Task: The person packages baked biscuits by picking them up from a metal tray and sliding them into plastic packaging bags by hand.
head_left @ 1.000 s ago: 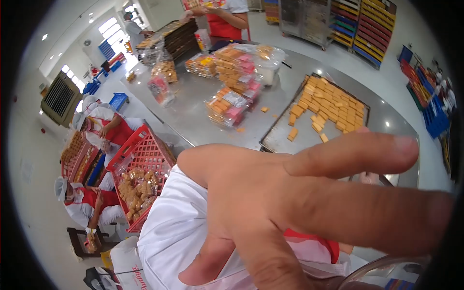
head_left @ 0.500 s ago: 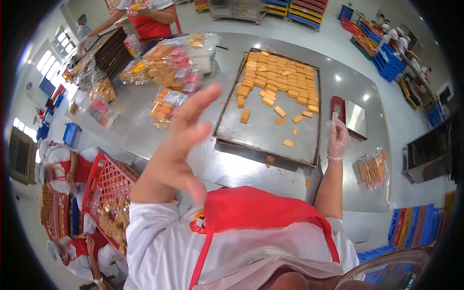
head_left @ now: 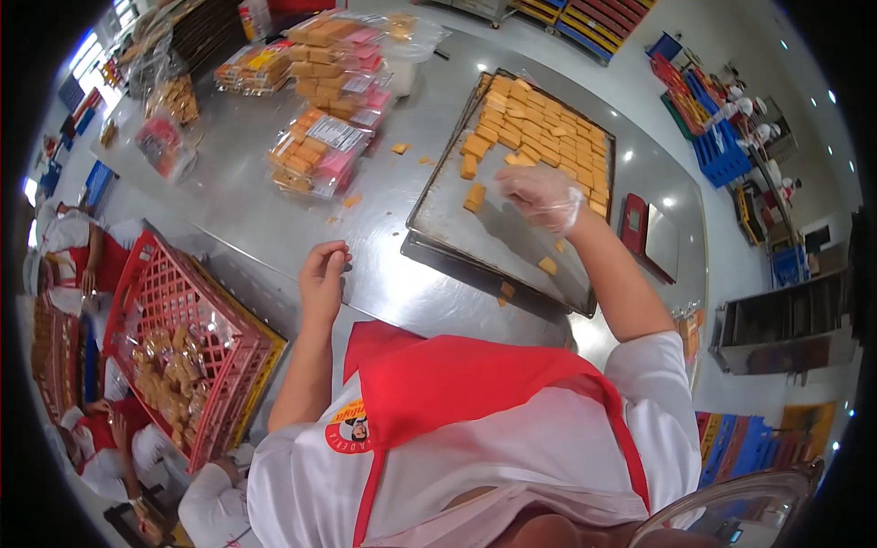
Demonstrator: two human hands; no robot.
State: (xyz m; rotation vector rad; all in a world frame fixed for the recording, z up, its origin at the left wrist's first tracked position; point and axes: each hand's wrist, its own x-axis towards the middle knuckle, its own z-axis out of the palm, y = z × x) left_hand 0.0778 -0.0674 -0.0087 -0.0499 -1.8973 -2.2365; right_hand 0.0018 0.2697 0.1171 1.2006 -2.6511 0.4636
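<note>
Right of center on the steel tabletop (head_left: 384, 251), a metal baking tray (head_left: 516, 236) sits tilted in frame, rectangular biscuits (head_left: 568, 144) packed in rows across its upper part. One loose biscuit (head_left: 474, 197) stands apart at the tray's left side; a broken piece (head_left: 547, 266) lies lower down.

Right hand (head_left: 541, 196), in a clear glove, is over the tray just beside the biscuit rows, fingers bent downward; can't tell if they pinch anything. Left hand (head_left: 322, 281), bare, is left of center near the tabletop edge, fingers curled in toward the thumb; can't tell if anything is between them.

Upper left: clear packs of biscuits (head_left: 311, 151) bunched together. Right of tray: red device with flat metal plate (head_left: 637, 224). Lower left: red crate (head_left: 239, 363) holding bagged goods (head_left: 172, 374), workers in red aprons (head_left: 71, 265) beyond.
</note>
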